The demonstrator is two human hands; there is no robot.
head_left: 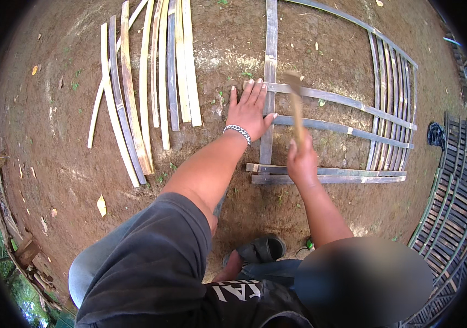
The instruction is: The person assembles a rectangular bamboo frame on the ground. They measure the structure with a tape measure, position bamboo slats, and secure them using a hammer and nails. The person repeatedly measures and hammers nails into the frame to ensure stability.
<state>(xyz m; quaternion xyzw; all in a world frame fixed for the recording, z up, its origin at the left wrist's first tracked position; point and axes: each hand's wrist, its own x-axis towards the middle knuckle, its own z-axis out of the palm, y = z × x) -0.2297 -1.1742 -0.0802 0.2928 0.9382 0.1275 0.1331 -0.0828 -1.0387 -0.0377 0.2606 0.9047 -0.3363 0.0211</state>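
Note:
My left hand (pixel 249 112), with a chain bracelet at the wrist, lies flat with fingers stretched out. Its fingertips and thumb rest by a dark crosswise bamboo slat (pixel 267 136), where the end of a long bamboo slat (pixel 332 99) meets it. In my right hand (pixel 303 158) is the wooden handle of a hammer (pixel 297 115), its blurred head raised just right of that joint. Another long slat (pixel 321 127) reaches the crosswise slat near my thumb. Whether a nail sits under my left fingers cannot be made out.
Several closely set slats (pixel 391 109) form the frame's right end. Loose bamboo strips (pixel 146 82) lie on the bare soil at the left. A finished-looking slatted panel (pixel 447 186) lies at the far right, a black bag (pixel 436 134) beside it. My sandalled foot (pixel 263 250) is below.

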